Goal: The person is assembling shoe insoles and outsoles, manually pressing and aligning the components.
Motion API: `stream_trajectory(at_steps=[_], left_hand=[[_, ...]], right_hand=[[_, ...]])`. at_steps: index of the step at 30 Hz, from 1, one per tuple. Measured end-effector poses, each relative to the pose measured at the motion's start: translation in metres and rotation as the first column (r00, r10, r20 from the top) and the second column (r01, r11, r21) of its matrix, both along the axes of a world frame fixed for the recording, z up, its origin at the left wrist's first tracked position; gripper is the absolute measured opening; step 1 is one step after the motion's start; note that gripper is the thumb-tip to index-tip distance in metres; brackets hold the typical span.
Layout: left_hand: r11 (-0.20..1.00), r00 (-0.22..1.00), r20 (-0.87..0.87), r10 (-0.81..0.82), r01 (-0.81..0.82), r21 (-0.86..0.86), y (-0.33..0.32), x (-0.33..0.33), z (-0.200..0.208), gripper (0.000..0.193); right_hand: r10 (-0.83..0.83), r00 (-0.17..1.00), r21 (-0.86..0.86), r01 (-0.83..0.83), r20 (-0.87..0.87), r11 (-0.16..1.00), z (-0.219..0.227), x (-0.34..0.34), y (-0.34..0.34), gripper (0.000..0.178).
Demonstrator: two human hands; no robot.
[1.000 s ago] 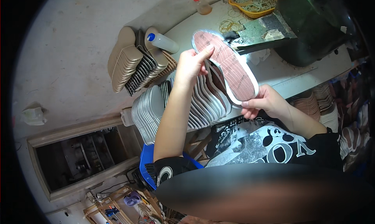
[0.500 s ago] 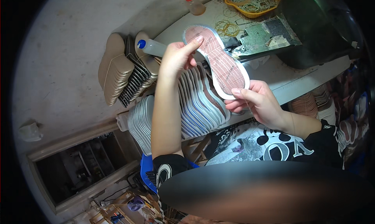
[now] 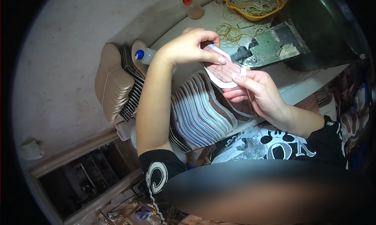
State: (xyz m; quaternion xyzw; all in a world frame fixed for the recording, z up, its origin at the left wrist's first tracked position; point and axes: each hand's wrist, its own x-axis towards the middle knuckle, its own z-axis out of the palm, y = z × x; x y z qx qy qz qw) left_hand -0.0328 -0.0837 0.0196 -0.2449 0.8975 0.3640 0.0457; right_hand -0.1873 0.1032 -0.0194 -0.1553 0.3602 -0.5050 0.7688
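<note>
A pinkish-brown shoe insole (image 3: 223, 71) with a white rim is held up in both hands, tilted and partly hidden by the fingers. My left hand (image 3: 192, 48) grips its far end, with the thumb laid across the top face. My right hand (image 3: 263, 92) pinches the near end between thumb and fingers. A thin strand hangs by the right fingers. Just beyond the insole stands the green metal head of a machine (image 3: 270, 44), with a dark part close to the insole's edge. Below the hands, a long row of white-edged insoles (image 3: 197, 113) leans together on the table.
Banded beige soles (image 3: 113, 84) stand at the left, near a blue-capped bottle (image 3: 145, 55). Farther back are a red-nozzled bottle (image 3: 192, 9), loose rubber bands (image 3: 229, 33) and a yellow basket (image 3: 256, 17) of bands. More stacked pieces (image 3: 309, 103) lie at right.
My left hand has turned over the insole, its thumb moving toward the right hand. The insole, seen at full length before, now shows shorter and more covered. My view has shifted slightly.
</note>
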Motion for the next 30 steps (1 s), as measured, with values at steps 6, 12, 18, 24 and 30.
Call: stream_trajectory(at_steps=[6,12,18,24,30], left_hand=[[0.987,0.989,0.055,0.138,-0.142,0.076,0.029,0.007,0.012,0.035],[0.926,0.939,0.051,0.341,-0.345,0.153,0.059,0.015,0.005,0.028],[0.785,0.819,0.067,0.569,-0.566,0.252,0.079,0.019,-0.003,0.024],[0.661,0.697,0.056,0.715,-0.7,0.27,0.084,0.018,-0.019,0.026],[0.576,0.696,0.192,0.692,-0.693,0.434,0.093,0.015,-0.013,0.03]], right_hand=[[0.039,0.997,0.037,-0.037,-0.06,0.999,0.002,-0.012,-0.004,0.031],[0.079,0.988,0.024,-0.076,-0.136,0.997,0.006,-0.018,-0.008,0.036],[0.1,0.982,-0.032,-0.106,-0.163,0.994,0.006,-0.014,-0.015,0.034],[0.09,0.98,-0.118,-0.112,-0.179,0.987,-0.013,-0.015,-0.028,0.028],[0.128,0.952,-0.172,-0.18,-0.278,0.968,-0.02,-0.026,-0.029,0.027]])
